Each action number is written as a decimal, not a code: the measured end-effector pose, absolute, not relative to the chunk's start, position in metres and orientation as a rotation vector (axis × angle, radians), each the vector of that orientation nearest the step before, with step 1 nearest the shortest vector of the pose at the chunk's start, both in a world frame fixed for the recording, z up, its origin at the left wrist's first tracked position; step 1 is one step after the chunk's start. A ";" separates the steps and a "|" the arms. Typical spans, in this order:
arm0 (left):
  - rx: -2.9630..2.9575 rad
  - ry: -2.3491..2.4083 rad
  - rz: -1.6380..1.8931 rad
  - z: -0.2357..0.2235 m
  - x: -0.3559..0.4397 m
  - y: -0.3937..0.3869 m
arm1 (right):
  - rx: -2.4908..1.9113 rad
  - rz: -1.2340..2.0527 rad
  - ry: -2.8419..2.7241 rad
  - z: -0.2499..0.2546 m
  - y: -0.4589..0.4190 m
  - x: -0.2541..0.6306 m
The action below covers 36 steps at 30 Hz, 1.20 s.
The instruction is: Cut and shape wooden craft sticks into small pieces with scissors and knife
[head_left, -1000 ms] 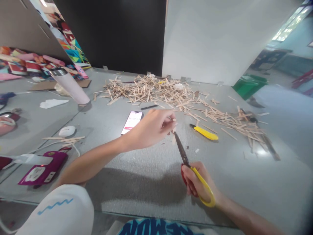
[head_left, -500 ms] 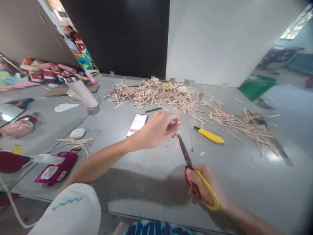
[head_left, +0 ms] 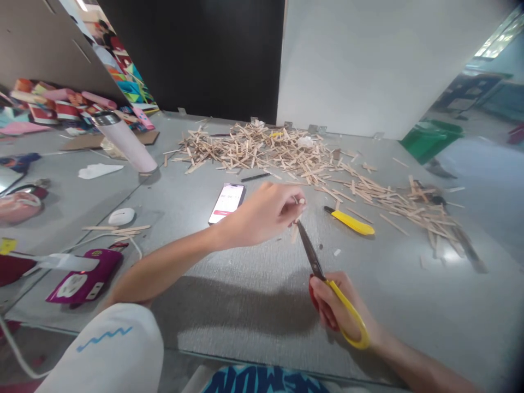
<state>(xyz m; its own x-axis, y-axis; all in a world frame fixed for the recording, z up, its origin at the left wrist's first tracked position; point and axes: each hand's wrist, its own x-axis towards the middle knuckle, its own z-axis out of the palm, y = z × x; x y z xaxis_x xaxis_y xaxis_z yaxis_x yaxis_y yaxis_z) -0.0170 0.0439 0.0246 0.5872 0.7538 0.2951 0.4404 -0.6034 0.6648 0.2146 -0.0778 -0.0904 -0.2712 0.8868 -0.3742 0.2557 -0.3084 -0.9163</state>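
My left hand (head_left: 266, 215) is closed in a pinch on a small wooden stick (head_left: 302, 201), whose pale rounded end shows at the fingertips. Most of that stick is hidden by the fingers. Scissors (head_left: 311, 255) with dark blades and a yellow and red handle are gripped in my right hand (head_left: 338, 305). The blades look closed or nearly so, and their tips reach up to just below my left fingertips. Whether they touch the stick I cannot tell. Left of my left wrist lies a lit phone (head_left: 226, 203).
Behind my hands spreads a pile of wooden sticks (head_left: 245, 147), trailing off to the right. A yellow utility knife (head_left: 352, 222) lies right of the scissors. Further left are a pink bottle (head_left: 126, 144), a white earbud case (head_left: 121, 216) and a magenta power bank (head_left: 84, 278) with cables.
The camera view has tilted slightly, so things on the left sit further left and higher. Both hands hold almost the same pose, the scissor tips still beside my left fingertips.
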 end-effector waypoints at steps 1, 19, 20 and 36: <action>2.277 0.944 0.772 0.024 -0.017 0.044 | -1.469 1.624 -1.408 -0.090 -0.078 0.214; 2.433 0.898 0.728 0.018 -0.017 0.045 | -1.472 1.657 -1.307 -0.097 -0.078 0.214; 2.446 0.891 0.721 0.018 -0.017 0.045 | -1.474 1.664 -1.306 -0.096 -0.078 0.214; 2.171 0.837 0.755 0.026 -0.026 0.060 | -1.356 1.669 -1.294 -0.091 -0.074 0.216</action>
<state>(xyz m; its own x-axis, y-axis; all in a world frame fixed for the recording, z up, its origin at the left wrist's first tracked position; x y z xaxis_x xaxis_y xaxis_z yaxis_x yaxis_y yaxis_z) -0.0260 0.0596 0.0260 0.6245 0.7345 0.2653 0.3390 -0.5610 0.7552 0.2158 -0.0744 -0.0910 -0.2800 0.8960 -0.3447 0.1107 -0.3265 -0.9387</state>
